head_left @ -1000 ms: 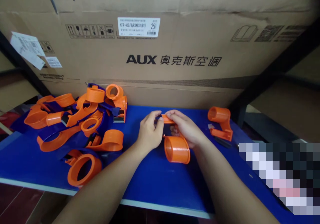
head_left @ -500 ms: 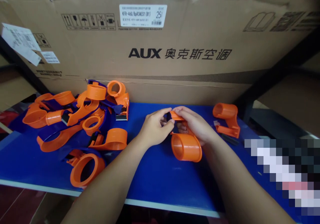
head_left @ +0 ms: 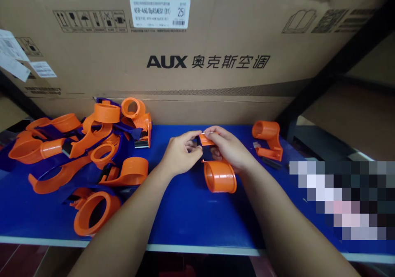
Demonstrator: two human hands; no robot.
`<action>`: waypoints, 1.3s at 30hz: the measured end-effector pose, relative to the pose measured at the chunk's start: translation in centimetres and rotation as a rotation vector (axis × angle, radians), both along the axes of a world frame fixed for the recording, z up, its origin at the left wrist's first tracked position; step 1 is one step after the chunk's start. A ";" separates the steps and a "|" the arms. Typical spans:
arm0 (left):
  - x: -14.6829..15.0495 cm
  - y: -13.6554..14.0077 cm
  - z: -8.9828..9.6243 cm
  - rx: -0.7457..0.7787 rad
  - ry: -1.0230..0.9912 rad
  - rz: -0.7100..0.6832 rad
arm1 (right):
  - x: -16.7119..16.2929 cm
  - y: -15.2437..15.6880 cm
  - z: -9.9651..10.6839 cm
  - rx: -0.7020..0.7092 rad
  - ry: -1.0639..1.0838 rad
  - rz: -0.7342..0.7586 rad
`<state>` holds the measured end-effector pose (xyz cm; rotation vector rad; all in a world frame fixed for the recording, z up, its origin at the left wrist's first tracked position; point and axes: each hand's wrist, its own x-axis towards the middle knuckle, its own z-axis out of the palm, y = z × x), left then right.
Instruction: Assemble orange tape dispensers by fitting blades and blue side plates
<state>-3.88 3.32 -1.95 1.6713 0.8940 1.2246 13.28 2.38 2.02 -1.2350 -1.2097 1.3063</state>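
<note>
An orange tape dispenser (head_left: pixel 220 177) is held over the blue tabletop, its round drum hanging toward me. My right hand (head_left: pixel 230 147) wraps round its frame from the right, thumb lying along the upper orange part near a thin toothed edge. From the left, my left hand (head_left: pixel 182 152) pinches the dark end of the same dispenser between thumb and fingers. Exactly what the left fingertips press on is partly hidden. Another orange dispenser (head_left: pixel 268 129) rests to the right of my right hand, with a black piece beside it.
A pile of orange and dark blue tape dispensers (head_left: pixel 103 152) covers the left of the blue table (head_left: pixel 182 211). Behind it stands a large cardboard box (head_left: pixel 216 83). Black metal posts (head_left: pixel 311 83) rise at both sides. A pixelated patch covers the right.
The whole view has shifted, so things appear further left. Both hands keep hold of the dispenser, and my right thumb now lies on its upper part, where the toothed edge shows.
</note>
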 end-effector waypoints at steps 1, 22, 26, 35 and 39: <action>0.0 0.0 0.0 -0.006 -0.005 -0.003 | 0.0 0.0 0.0 0.003 -0.008 0.000; 0.0 -0.4 0.4 0.081 0.109 0.118 | -0.1 -0.6 0.7 0.114 -0.284 -0.028; -0.8 -0.2 0.5 0.143 0.147 0.246 | 0.8 -0.4 1.2 0.089 -0.157 -0.029; -0.9 -0.3 1.0 0.269 0.295 0.274 | 1.0 0.1 0.8 0.026 -0.078 -0.026; -1.5 0.0 1.4 0.365 0.466 0.296 | 1.1 0.2 0.2 -0.003 -0.110 0.016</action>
